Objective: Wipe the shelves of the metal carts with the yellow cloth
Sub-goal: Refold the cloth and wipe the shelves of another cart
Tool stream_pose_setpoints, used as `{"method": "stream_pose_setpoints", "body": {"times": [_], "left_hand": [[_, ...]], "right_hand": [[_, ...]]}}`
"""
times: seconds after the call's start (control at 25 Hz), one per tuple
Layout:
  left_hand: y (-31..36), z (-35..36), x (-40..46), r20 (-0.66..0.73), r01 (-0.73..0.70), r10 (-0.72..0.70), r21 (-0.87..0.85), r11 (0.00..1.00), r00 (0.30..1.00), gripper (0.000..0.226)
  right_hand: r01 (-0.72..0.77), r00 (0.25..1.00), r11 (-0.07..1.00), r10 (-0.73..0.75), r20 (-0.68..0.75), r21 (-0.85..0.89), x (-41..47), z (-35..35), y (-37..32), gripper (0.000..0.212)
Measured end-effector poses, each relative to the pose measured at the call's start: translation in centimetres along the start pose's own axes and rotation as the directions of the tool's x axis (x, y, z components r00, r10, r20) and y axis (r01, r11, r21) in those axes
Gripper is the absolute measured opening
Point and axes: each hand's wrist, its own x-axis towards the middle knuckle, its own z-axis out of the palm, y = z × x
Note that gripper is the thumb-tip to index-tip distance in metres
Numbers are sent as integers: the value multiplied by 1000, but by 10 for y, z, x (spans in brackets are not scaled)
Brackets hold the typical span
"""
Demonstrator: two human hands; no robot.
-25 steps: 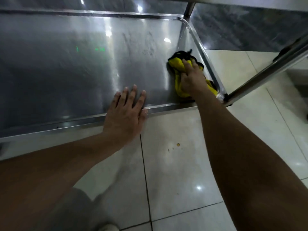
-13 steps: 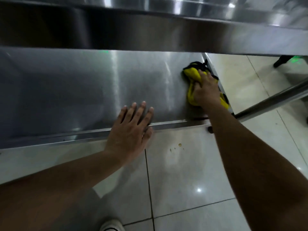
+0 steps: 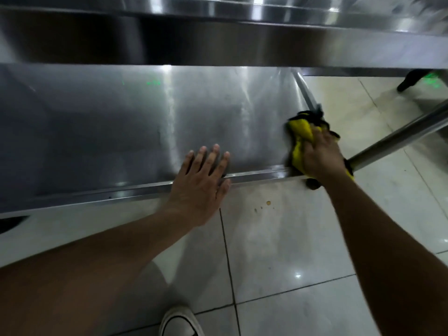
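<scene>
The lower shelf (image 3: 121,132) of the metal cart serves as reference. The yellow cloth (image 3: 299,139) lies bunched at the shelf's near right corner, beside the cart leg (image 3: 400,134). The right hand (image 3: 321,156) presses on the cloth, fingers curled round it. The left hand (image 3: 201,183) rests flat on the shelf's near rim, fingers straight, holding nothing. An upper shelf (image 3: 242,42) overhangs above.

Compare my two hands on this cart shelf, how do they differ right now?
The left hand lies flat with fingers straight and spread, holding nothing; the right hand curls its fingers round the yellow cloth. The left hand rests across the front rim of the lower shelf near its middle; the right hand presses down at the shelf's right front corner. Both are bare and reach onto the same shelf.
</scene>
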Motion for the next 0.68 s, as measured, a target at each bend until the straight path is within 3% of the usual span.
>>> {"method": "stream_pose_setpoints", "body": {"times": [0.12,0.28,0.44,0.56,0.68], "left_hand": [[1,5,1,3,18,-18,-26,1000,1000,65],[1,5,3,9,20,-20,-57,998,1000,63],[-33,-5,-17,4,-16,17,-154,988,1000,61],[-108,-2,-83,-71,209,-207,25,978,976,64],[-191,-2,-160,-170,535,-529,-14,845,831,67]], "right_hand": [[-156,987,987,158,-42,46,-24,8,-11,57],[-37,994,994,48,-101,104,-66,36,-87,56],[-20,994,996,29,-104,92,-70,33,-97,64],[-23,995,992,35,-95,124,-74,31,-107,69],[-49,997,992,56,-62,115,-76,29,-110,68]]}}
